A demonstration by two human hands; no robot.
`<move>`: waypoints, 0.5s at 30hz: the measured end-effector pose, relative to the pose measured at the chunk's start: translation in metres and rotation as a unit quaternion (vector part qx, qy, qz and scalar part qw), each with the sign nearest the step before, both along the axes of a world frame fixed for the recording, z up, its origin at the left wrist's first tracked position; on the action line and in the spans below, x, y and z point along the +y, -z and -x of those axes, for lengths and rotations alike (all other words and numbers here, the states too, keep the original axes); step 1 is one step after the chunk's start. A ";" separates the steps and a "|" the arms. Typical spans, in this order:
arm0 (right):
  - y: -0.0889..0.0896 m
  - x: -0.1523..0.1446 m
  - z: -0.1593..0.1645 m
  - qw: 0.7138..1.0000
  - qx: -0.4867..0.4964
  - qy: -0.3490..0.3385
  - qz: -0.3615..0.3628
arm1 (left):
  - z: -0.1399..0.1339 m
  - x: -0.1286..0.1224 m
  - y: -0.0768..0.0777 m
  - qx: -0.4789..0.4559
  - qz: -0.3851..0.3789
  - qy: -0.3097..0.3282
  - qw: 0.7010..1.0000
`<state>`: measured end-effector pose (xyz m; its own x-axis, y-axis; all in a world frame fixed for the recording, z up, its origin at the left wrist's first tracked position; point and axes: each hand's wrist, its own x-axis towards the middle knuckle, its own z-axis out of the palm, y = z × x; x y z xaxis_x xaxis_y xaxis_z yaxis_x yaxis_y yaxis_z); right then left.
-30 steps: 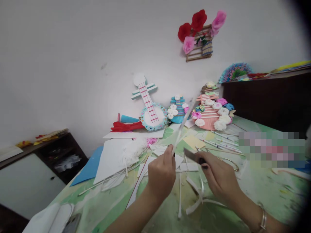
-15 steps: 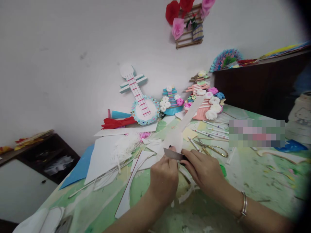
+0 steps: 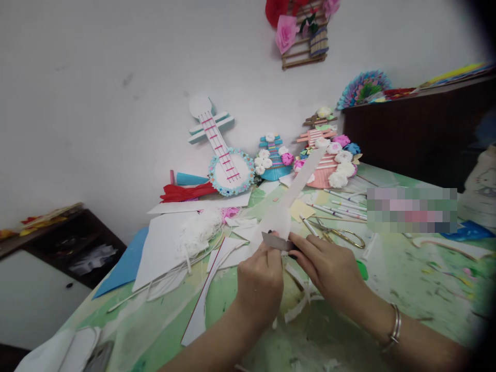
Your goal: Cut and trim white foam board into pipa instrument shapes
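My left hand point(image 3: 260, 276) is closed around the lower end of a white lute-shaped foam-board cutout point(image 3: 279, 214), whose long neck points up and away to the right. In my right hand point(image 3: 329, 263) is a utility knife, its handle mostly hidden by the fingers. The wide knife blade point(image 3: 276, 242) lies across the lower edge of the cutout, just over my left fingers. Curved white offcuts point(image 3: 300, 305) lie on the table beneath both hands.
Gold-handled scissors point(image 3: 343, 235) and several marker pens point(image 3: 337, 211) lie beyond my right hand. A white toy lute point(image 3: 232, 168) and smaller flowered ones lean on the wall. White sheets point(image 3: 160, 243) and a blue sheet point(image 3: 126, 268) spread at left on the green table point(image 3: 147, 330).
The view has shifted slightly. Both hands keep their grip, and the knife blade has moved only a little against the cutout's edge.
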<state>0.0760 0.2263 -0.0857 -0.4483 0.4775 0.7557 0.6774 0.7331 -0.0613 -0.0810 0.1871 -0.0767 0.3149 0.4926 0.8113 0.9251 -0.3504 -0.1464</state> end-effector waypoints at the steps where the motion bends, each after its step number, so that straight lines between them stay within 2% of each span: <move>1: 0.000 0.001 0.000 1.000 -0.002 0.001 0.003 | 0.001 0.000 -0.001 0.002 0.001 -0.002 1.000; 8: 0.001 0.003 -0.001 1.000 -0.007 0.019 0.019 | 0.005 0.001 -0.008 0.026 -0.016 -0.028 0.999; 15: 0.001 -0.001 0.001 1.000 0.011 0.001 0.018 | -0.002 0.001 0.001 0.066 -0.028 -0.033 0.997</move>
<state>0.0747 0.2254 -0.0864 -0.4317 0.5055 0.7471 0.6767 0.7291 -0.1023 -0.0795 0.1883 -0.0778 0.3893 0.4712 0.7914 0.9172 -0.2777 -0.2859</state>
